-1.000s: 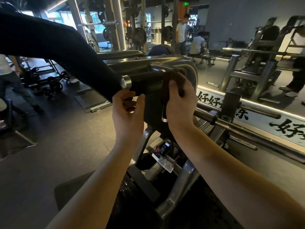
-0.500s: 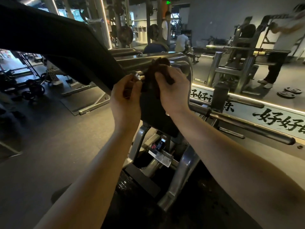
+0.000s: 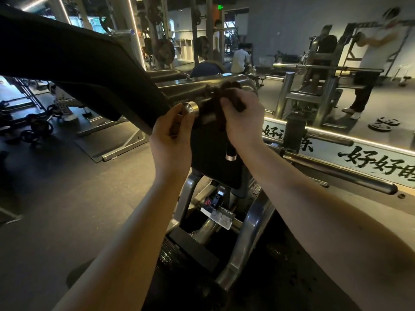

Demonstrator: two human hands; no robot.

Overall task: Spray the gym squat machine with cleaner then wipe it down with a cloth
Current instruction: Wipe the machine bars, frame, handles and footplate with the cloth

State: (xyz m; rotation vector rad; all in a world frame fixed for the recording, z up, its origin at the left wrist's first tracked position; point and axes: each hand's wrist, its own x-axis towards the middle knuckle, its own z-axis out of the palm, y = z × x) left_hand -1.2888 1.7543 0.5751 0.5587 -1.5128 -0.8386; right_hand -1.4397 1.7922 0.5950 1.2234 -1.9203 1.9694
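Observation:
The squat machine [image 3: 215, 162] stands in front of me, with a black shoulder pad [image 3: 74, 63] slanting in from the upper left and a silver steel frame [image 3: 193, 86] behind it. A dark brown cloth [image 3: 221, 92] lies bunched over a black handle with a chrome end cap [image 3: 190, 107]. My right hand [image 3: 243, 115] grips the cloth against the handle and frame. My left hand [image 3: 171, 140] holds the handle's end just below the chrome cap, fingers curled round it. No spray bottle is in view.
A mirror wall [image 3: 336, 52] with a lit strip and painted characters runs on the right, reflecting racks and people. Long steel bars [image 3: 336, 173] jut out at right. Weight plates and dumbbells [image 3: 38, 129] lie on the dark floor at left.
My right hand has carried the cloth from the vertical handle up onto the top of the frame. My left hand has risen slightly along the handle end. The camera shifted a little.

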